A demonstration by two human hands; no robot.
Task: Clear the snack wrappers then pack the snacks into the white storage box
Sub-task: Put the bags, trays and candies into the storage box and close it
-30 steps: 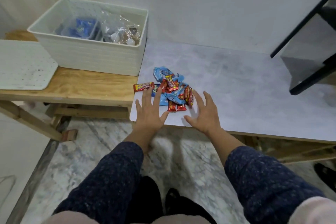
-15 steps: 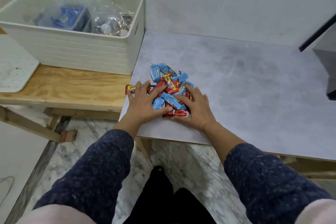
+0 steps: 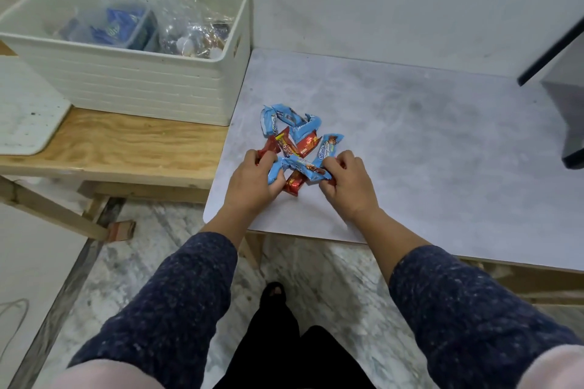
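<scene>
blue and red snacks (image 3: 295,148), white box (image 3: 142,85)

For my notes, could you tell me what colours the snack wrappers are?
The snack wrappers are light blue and red, one with a yellow end, clearest in the head view.

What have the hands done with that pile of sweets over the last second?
Both hands came in from the table edge and closed on the near side of the snack pile: the left hand and right hand now grip wrappers. The white storage box stayed put.
</scene>
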